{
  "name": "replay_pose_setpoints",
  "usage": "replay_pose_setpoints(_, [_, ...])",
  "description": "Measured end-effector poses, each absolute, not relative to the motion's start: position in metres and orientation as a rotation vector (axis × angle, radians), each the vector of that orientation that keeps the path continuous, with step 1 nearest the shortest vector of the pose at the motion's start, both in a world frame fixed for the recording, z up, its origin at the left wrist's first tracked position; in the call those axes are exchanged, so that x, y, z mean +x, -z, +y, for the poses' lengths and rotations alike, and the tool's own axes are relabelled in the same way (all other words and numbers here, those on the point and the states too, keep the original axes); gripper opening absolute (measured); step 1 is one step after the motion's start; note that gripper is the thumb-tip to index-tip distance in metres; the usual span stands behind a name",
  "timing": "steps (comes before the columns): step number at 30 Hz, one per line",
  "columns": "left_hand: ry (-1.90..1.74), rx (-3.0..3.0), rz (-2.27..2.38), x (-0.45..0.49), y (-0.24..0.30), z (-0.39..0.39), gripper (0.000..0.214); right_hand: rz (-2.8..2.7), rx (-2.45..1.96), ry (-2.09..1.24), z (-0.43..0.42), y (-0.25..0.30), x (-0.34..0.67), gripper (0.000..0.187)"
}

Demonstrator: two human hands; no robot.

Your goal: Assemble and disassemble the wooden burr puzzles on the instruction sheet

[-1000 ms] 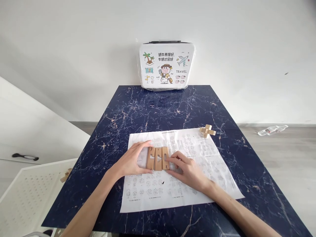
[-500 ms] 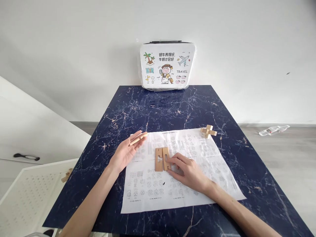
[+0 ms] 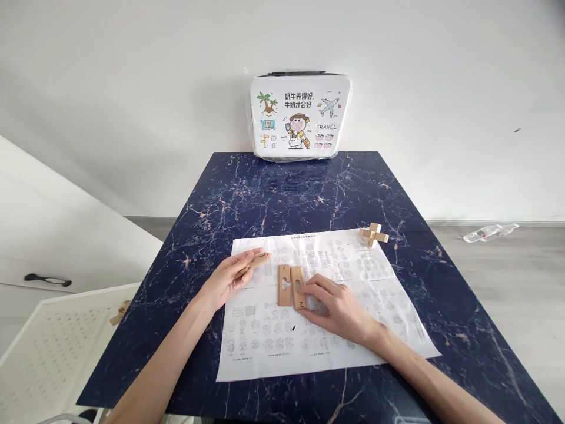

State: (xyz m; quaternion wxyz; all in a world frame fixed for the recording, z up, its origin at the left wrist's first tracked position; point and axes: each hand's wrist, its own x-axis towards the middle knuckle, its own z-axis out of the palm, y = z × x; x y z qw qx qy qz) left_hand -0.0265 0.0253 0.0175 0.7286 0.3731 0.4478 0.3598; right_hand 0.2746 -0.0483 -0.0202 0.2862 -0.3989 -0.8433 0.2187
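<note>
A flat wooden puzzle piece [image 3: 259, 259] with a dark mark on its end is held between the thumb and fingers of my left hand [image 3: 220, 281], just above the paper's left side. My right hand [image 3: 338, 306] grips the right edge of a slotted wooden puzzle piece marked 2 [image 3: 298, 272], which lies on the sheet. Close beside it on the left lies a notched wooden piece marked 1 [image 3: 283, 299]. Under both is a white printed sheet [image 3: 260, 368] covered with small diagrams.
An assembled wooden cross puzzle [image 3: 374, 235] sits at the sheet's upper right corner. A white cartoon-printed case [image 3: 300, 118] stands at the back of the dark blue marbled table [image 3: 291, 194]. Left of the table is a white basket [image 3: 48, 341]; a clear plastic bottle [image 3: 489, 233] lies on the floor at right.
My left hand has turned its piece so a marked face shows, and its fingers have closed more around it. The piece marked 2 has tilted slightly under my right hand.
</note>
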Motion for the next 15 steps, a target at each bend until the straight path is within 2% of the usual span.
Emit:
replay_pose_setpoints(7, [-0.756, 0.959, 1.02, -0.0215, -0.024, 0.0216, 0.04, -2.254, -1.171, -0.369, -0.0502, 0.0237, 0.2724, 0.02])
replay_pose_setpoints(15, [-0.692, 1.005, 0.974, -0.0165, -0.0242, 0.02, 0.026, -2.064, -1.467, -0.219, -0.0456, 0.0222, 0.2736, 0.015])
